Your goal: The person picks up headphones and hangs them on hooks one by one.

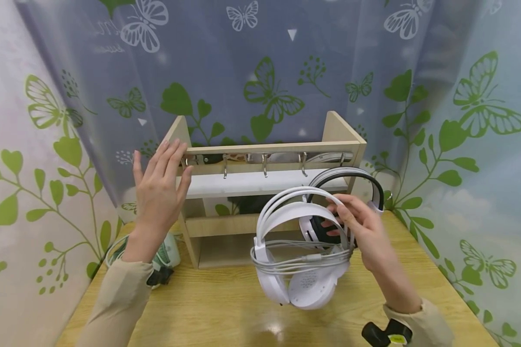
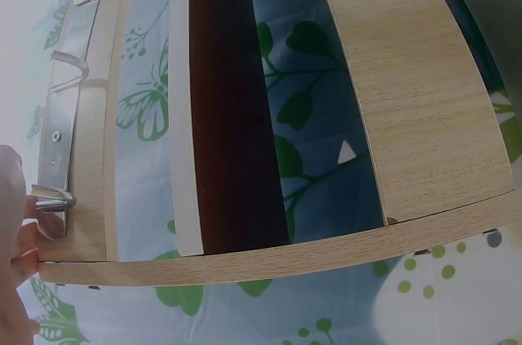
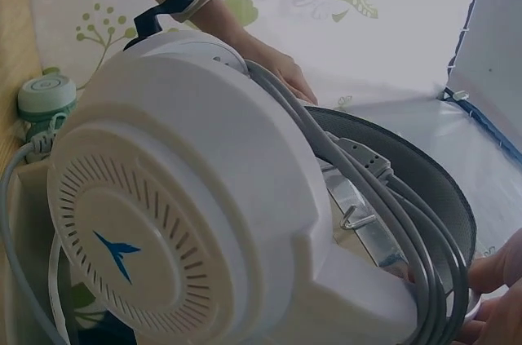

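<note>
The right hand (image 1: 357, 226) grips white plastic headphones (image 1: 314, 285) by the headband (image 1: 301, 209), while the left hand (image 1: 159, 183), fingers straight, touches the pale wooden rack (image 1: 226, 226), apparently steadying it.

Glossy white plastic over-ear headphones (image 1: 313, 290) carry a blue bird-like emblem (image 3: 121, 257) on a round white ear cup (image 3: 212, 141) and a light grey looped cable (image 1: 311, 258). The black-and-white plastic headphones (image 1: 314, 229) have a black headband. Pale tan grain marks the boxy wooden rack (image 1: 227, 225); its curved metal hooks (image 1: 265, 166) are silver. Green and white butterflies pattern the muted blue fabric backdrop (image 1: 217, 62), above a yellow wood-grain tabletop (image 1: 199, 313).
</note>
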### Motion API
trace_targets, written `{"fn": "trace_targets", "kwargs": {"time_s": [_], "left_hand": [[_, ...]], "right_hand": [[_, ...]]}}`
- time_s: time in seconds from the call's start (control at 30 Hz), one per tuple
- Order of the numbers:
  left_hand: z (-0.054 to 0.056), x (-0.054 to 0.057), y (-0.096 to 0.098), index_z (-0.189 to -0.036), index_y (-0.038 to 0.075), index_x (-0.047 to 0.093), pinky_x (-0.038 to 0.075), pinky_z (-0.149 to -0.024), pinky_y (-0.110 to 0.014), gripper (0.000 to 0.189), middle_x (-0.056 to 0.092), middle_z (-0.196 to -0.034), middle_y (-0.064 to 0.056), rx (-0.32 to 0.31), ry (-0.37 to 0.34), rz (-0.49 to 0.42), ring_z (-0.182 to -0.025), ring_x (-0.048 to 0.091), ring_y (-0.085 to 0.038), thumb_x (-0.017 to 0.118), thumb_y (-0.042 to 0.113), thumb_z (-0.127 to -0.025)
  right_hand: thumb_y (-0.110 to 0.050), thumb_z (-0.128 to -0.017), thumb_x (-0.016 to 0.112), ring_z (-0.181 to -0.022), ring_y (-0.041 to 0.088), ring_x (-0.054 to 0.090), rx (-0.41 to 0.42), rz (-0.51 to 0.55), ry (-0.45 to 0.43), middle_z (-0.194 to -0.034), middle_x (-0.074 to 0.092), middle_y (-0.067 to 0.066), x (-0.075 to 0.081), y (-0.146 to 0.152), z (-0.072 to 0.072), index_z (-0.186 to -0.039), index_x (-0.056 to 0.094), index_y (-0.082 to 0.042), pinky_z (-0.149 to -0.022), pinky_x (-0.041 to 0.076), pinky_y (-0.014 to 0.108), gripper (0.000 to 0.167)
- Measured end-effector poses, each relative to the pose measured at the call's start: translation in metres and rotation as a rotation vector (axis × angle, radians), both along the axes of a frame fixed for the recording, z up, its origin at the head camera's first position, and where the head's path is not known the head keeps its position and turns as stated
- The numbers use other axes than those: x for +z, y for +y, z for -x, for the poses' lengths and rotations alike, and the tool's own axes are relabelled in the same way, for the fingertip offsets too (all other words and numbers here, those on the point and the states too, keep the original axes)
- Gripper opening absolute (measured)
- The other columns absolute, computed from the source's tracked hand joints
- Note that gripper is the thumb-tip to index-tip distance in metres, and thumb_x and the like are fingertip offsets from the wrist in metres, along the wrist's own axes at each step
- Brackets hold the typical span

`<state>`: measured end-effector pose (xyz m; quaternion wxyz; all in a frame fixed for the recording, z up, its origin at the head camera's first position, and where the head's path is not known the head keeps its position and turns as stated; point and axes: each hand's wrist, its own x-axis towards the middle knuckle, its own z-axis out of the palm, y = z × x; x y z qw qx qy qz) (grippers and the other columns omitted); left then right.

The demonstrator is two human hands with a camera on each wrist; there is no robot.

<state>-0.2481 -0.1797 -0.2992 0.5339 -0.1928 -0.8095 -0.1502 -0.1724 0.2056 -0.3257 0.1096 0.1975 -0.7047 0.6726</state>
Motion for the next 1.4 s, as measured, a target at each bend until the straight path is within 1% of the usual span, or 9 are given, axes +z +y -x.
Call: {"fn": "trace_targets", "kwargs": {"time_s": [0.23,0.4,0.5,0.63,0.73,0.9,1.13,1.27,1.4], "left_hand": [[0.000,-0.001,0.000,-0.144,0.007,0.057,0.008,-0.123,-0.060,0.052,0.058,-0.145,-0.012,0.003,0.005,0.003,-0.140,0.048,-0.031,0.042,0.043,-0.109],[0.000,-0.001,0.000,-0.143,0.007,0.057,0.007,-0.123,-0.060,0.051,0.058,-0.145,-0.012,0.002,0.006,0.003,-0.140,0.048,-0.031,0.044,0.042,-0.108],[0.000,0.000,0.000,-0.143,0.007,0.057,0.007,-0.123,-0.059,0.050,0.058,-0.145,-0.012,0.000,0.005,0.002,-0.140,0.048,-0.031,0.045,0.041,-0.108],[0.000,0.000,0.000,-0.143,0.007,0.057,0.007,-0.123,-0.059,0.051,0.057,-0.146,-0.012,-0.003,0.004,0.001,-0.140,0.048,-0.031,0.044,0.042,-0.108],[0.000,0.000,0.000,-0.143,0.007,0.057,0.007,-0.123,-0.059,0.051,0.057,-0.146,-0.012,-0.004,0.002,0.003,-0.140,0.048,-0.031,0.043,0.042,-0.108],[0.000,0.000,0.000,-0.143,0.007,0.057,0.007,-0.123,-0.059,0.051,0.057,-0.146,-0.012,-0.003,0.000,0.006,-0.140,0.048,-0.031,0.043,0.042,-0.109],[0.000,0.000,-0.001,-0.144,0.007,0.056,0.007,-0.123,-0.059,0.051,0.057,-0.146,-0.012,0.002,-0.004,0.010,-0.140,0.047,-0.031,0.044,0.041,-0.108],[0.000,0.000,-0.002,-0.144,0.008,0.056,0.007,-0.123,-0.059,0.050,0.057,-0.146,-0.012,0.004,-0.008,0.014,-0.141,0.047,-0.031,0.045,0.040,-0.108],[0.000,-0.001,-0.002,-0.144,0.008,0.057,0.006,-0.123,-0.059,0.049,0.057,-0.146,-0.012,0.002,-0.008,0.014,-0.141,0.047,-0.031,0.047,0.039,-0.107]], "right_hand": [[-0.013,-0.108,0.047,-0.087,0.016,0.070,0.005,-0.003,-0.017,-0.101,0.070,-0.003,0.001,-0.011,0.001,-0.126,0.059,0.004,-0.071,0.061,0.033,0.027],[-0.014,-0.108,0.047,-0.090,0.013,0.067,0.001,-0.005,-0.025,-0.101,0.069,-0.007,0.002,-0.018,0.004,-0.126,0.058,0.006,-0.072,0.061,0.032,0.028],[-0.014,-0.109,0.047,-0.091,0.012,0.066,-0.010,-0.031,-0.029,-0.101,0.069,-0.009,0.003,-0.023,0.005,-0.128,0.056,0.008,-0.073,0.060,0.030,0.031],[-0.015,-0.109,0.046,-0.094,0.012,0.065,-0.029,-0.079,-0.028,-0.101,0.068,-0.011,0.005,-0.027,0.007,-0.131,0.054,0.009,-0.079,0.057,0.028,0.034],[-0.017,-0.109,0.046,-0.100,0.011,0.062,-0.048,-0.110,-0.032,-0.102,0.068,-0.013,0.007,-0.030,0.009,-0.132,0.055,0.007,-0.086,0.052,0.025,0.035],[-0.017,-0.109,0.046,-0.103,0.009,0.059,-0.066,-0.133,-0.034,-0.103,0.066,-0.014,0.008,-0.033,0.014,-0.134,0.056,0.005,-0.090,0.048,0.023,0.034],[-0.015,-0.109,0.046,-0.100,0.010,0.058,-0.057,-0.118,-0.032,-0.103,0.066,-0.015,0.011,-0.037,0.021,-0.135,0.055,0.005,-0.089,0.047,0.023,0.035],[-0.015,-0.109,0.047,-0.100,0.010,0.058,-0.053,-0.093,-0.033,-0.103,0.066,-0.012,0.013,-0.040,0.024,-0.135,0.055,0.007,-0.088,0.048,0.023,0.035],[-0.015,-0.109,0.048,-0.101,0.009,0.059,-0.066,-0.079,-0.047,-0.104,0.067,-0.010,0.014,-0.042,0.026,-0.135,0.055,0.005,-0.089,0.048,0.023,0.034]]}}
